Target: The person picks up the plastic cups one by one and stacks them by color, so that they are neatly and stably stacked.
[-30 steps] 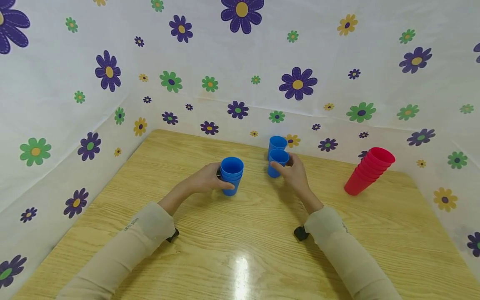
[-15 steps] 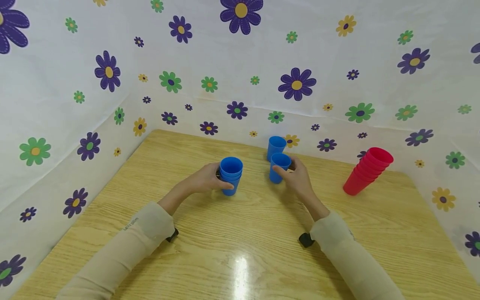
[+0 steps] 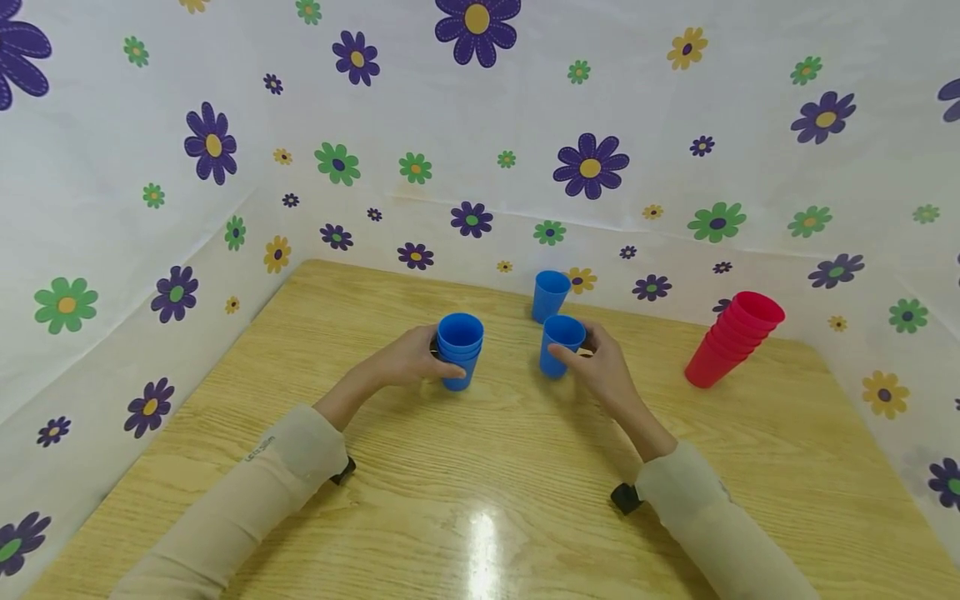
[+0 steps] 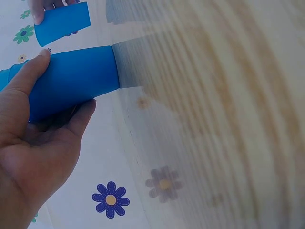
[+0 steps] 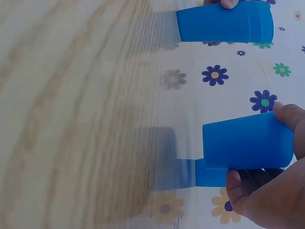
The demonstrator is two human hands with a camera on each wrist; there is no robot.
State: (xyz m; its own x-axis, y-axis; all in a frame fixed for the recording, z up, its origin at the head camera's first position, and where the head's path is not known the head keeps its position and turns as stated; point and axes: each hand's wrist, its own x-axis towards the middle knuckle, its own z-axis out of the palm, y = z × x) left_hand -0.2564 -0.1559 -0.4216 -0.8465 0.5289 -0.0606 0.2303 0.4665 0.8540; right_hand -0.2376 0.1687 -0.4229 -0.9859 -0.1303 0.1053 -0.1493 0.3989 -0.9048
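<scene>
My left hand (image 3: pixel 411 357) grips a short stack of nested blue cups (image 3: pixel 459 354), thumb on the near side. In the left wrist view the stack's base (image 4: pixel 102 69) meets the wooden table. To its right, my right hand (image 3: pixel 603 362) holds a single blue cup (image 3: pixel 557 354) upright, thumb in front and fingers behind. The right wrist view shows this cup (image 5: pixel 248 143) with its base a little off the tabletop. Behind it, by the back wall, stands another blue cup (image 3: pixel 551 292), which no hand touches.
A leaning-looking stack of several red cups (image 3: pixel 731 346) stands at the right of the wooden table (image 3: pixel 420 500). White cloth with flower prints (image 3: pixel 420 100) encloses the table at the back and sides. Black bands are on both wrists.
My right hand has drawn its blue cup nearer to me and slightly right, widening the gap from the cup at the back. The left hand and its stack have stayed put.
</scene>
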